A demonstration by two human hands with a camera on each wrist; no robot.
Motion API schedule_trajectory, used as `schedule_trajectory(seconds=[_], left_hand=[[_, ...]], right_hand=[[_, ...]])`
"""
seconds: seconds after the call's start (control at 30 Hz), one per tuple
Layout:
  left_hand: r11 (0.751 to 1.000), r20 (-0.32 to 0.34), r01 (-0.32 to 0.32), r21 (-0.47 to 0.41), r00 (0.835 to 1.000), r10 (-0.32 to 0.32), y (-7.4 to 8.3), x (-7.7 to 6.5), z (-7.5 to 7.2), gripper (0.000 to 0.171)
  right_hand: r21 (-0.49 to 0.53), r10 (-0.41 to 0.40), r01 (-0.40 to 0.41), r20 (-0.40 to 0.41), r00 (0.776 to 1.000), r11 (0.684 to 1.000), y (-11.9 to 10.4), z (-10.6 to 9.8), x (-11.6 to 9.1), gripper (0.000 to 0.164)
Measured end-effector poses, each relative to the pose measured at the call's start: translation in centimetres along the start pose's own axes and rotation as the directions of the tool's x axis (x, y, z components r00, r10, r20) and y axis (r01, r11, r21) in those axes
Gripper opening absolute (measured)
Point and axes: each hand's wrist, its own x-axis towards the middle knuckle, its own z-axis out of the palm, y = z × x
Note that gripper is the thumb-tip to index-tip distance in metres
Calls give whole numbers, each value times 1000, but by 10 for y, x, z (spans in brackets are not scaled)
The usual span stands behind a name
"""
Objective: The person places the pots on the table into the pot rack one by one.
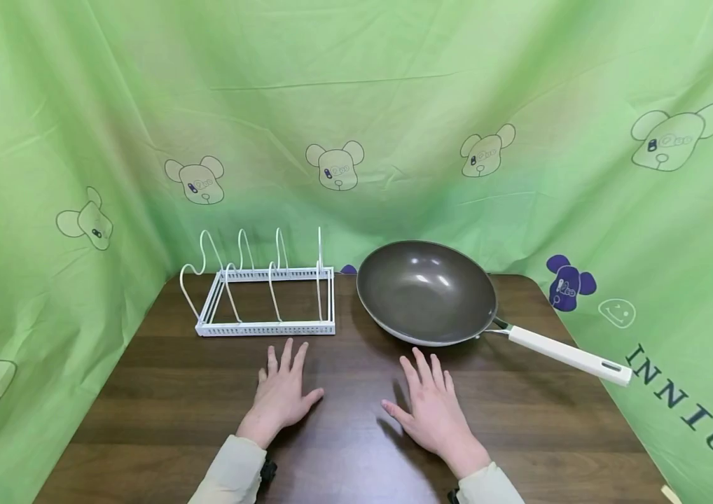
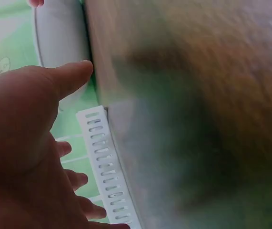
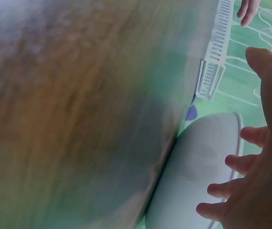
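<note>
My left hand (image 1: 282, 393) is over the table just in front of a white metal rack (image 1: 268, 329), fingers spread and holding nothing. The rack has a slotted rectangular base and several upright wire loops. On the right, my right hand (image 1: 433, 411) hovers with spread fingers near the front of a dark-coated wok (image 1: 426, 294). Its long white handle (image 1: 571, 355) points to the right and toward me. In the left wrist view the rack's slotted side (image 2: 108, 167) shows beyond my fingers. The wok's pale outer wall (image 3: 197, 167) appears past my right fingertips in the right wrist view.
Both things stand toward the back of a dark wooden table (image 1: 356, 448). A green curtain (image 1: 394, 84) with printed bear heads hangs behind and along both sides. A small pale object (image 1: 670, 494) shows at the lower right edge.
</note>
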Motion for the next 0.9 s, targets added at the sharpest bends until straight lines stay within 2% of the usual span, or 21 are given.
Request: schedule_trajectory(seconds=[0.1,0.2,0.33,0.43,0.6,0.9], left_hand=[[1000,-13,-3,-30,1000,3,2,2,-1,83],[993,-32,-13,-114,999,9,4,3,-3,78],[962,-64,-40,-271,998,24,9,5,-7,78],[934,-106,-76,-348,993,41,14,8,-8,78],[911,-146,-99,-401,988,43,26,14,-11,77],[882,-118,-91,-462,992,41,50,20,-13,77]], right_hand=[[19,-16,17,-41,999,1000,0,-3,0,80],[33,-43,46,-98,994,998,1,-7,0,70],[38,-83,91,-182,980,995,4,-14,1,61],[42,-105,119,-238,965,992,6,-18,2,57],[55,-110,133,-305,946,990,11,-26,5,54],[46,-69,91,-354,933,995,27,-40,4,54]])
